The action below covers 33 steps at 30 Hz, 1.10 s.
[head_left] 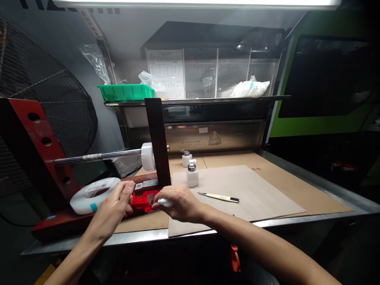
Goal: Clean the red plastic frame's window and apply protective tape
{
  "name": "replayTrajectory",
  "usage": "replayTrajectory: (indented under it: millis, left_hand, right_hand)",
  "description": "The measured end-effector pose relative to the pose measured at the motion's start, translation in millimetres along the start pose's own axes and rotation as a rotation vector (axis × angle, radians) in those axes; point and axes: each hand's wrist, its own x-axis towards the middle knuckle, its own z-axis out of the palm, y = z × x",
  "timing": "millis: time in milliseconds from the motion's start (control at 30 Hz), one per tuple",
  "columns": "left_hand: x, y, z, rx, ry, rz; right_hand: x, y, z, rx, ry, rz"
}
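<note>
My left hand [114, 204] is closed on the left end of a translucent red plastic part [143, 201], which has openings in it. My right hand [179, 202] is closed at the part's other end. A small white piece [165, 202] sticks out between its fingers; whether it is cloth or something stiffer is unclear. The right fingertips overlap the part's right edge and hide some of it. Just beyond that hand stands a white pump bottle [192, 177] with a metal top. A craft knife [218, 197] with a pale handle lies to the right on brown paper [237, 178].
A dark red stand [158, 142] carries a metal rod [118, 153] with a white roll [147, 156]. A large clear roll [86, 204] lies on its base. Another pump bottle [187, 159] stands behind. Above the table runs a shelf with a green bin [126, 94].
</note>
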Motion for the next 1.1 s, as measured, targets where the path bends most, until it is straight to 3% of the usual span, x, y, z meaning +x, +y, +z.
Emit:
replayTrajectory:
  millis: [100, 167, 233, 333, 433, 533, 733, 1100]
  left_hand:
    - [9.6, -10.6, 11.2, -0.09, -0.104, -0.047]
    - [14.4, -14.4, 16.6, -0.103, -0.102, -0.054]
    - [19.6, -15.0, 17.8, -0.078, -0.07, -0.054]
    - [27.9, -11.4, 13.4, 0.03, 0.008, -0.041]
    - [33.9, -6.6, 9.1, 0.158, 0.083, 0.0]
    - [35.8, -3.9, 9.4, 0.254, 0.133, 0.051]
    - [32.6, -1.1, 13.1, 0.352, 0.169, 0.11]
    - [24.0, -10.3, 22.8, 0.176, 0.127, 0.075]
  right_hand:
    - [4.2, 6.0, 14.3, -0.306, -0.111, -0.088]
    - [7.1, 11.3, 22.4, -0.323, -0.127, -0.096]
    - [11.1, 17.9, 27.6, -0.103, -0.037, 0.01]
    - [19.8, 31.4, 29.6, 0.273, 0.176, 0.311]
    - [30.7, 46.9, 29.4, 0.377, 0.312, 0.52]
    - [41.3, 56.7, 32.3, 0.508, 0.317, 0.645]
    - [53.6, 52.6, 40.0, 0.806, 0.205, 0.749]
    - [32.7, 26.8, 53.3, 0.994, 0.395, 0.744]
